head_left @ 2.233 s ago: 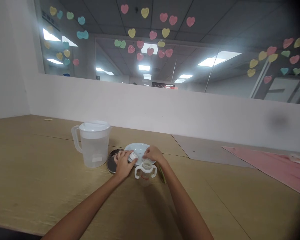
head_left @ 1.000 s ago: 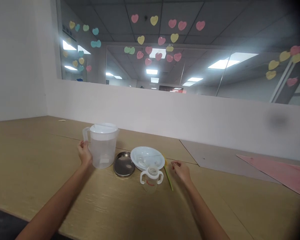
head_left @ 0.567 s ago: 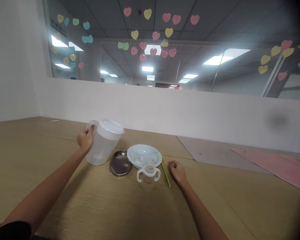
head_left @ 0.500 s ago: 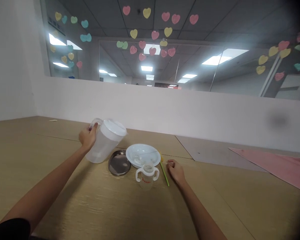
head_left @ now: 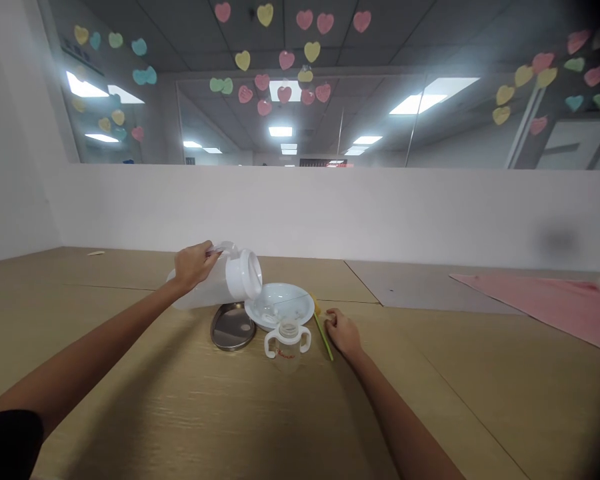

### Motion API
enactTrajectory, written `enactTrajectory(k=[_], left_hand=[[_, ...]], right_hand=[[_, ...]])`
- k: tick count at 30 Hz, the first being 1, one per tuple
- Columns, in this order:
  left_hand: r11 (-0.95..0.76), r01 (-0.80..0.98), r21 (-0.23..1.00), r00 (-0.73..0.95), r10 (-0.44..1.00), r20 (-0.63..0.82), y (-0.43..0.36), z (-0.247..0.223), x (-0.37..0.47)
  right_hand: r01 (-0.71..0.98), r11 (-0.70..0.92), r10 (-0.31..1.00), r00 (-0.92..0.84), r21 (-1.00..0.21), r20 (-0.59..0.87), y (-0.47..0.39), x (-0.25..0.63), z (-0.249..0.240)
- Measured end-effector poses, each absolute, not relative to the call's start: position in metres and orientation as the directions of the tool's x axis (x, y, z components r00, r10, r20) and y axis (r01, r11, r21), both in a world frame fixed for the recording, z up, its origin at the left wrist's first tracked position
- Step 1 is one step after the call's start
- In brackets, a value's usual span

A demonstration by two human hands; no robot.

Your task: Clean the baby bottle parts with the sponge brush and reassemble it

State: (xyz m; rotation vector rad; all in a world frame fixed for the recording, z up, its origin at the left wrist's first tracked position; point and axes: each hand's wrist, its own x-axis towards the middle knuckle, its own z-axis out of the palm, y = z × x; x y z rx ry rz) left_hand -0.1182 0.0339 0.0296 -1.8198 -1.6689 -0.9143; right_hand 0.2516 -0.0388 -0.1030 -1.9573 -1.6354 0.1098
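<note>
My left hand is closed round the handle of a translucent plastic pitcher with a white lid. The pitcher leans far over, its lid end at the left rim of a white bowl. Water and clear pieces show in the bowl. In front of it stands a clear baby bottle, uncapped, with two white handles and red lettering. My right hand rests on the table right of a green-handled brush with a yellow head. Its fingers are curled; what they hold, if anything, is unclear.
A round metal tray lies left of the bottle, partly below the pitcher. A pink cloth is spread at the right. Behind the wooden table rise a white wall and a window with heart stickers.
My left hand has moved right and tipped the pitcher from a slight lean to nearly lying, its lid now by the bowl. My right hand stays beside the brush. The view has shifted slightly.
</note>
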Motion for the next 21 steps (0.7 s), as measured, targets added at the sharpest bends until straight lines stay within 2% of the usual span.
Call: enactTrajectory(k=[13,16,21], left_hand=[[-0.099,0.993,0.071,0.017,0.684,0.73,0.034,0.034,-0.118],[-0.11,0.982,0.153,-0.038,0.678,0.734,0.033,0.039,-0.118],[-0.19,0.886,0.424,-0.21,0.649,0.731,0.023,0.049,-0.114]], right_hand=[[0.898,-0.08,0.939,0.213,-0.433,0.268,-0.041,0.249,-0.1],[0.9,-0.076,0.939,0.209,-0.429,0.272,-0.041,0.25,-0.102],[0.907,-0.068,0.94,0.198,-0.415,0.277,-0.04,0.251,-0.102]])
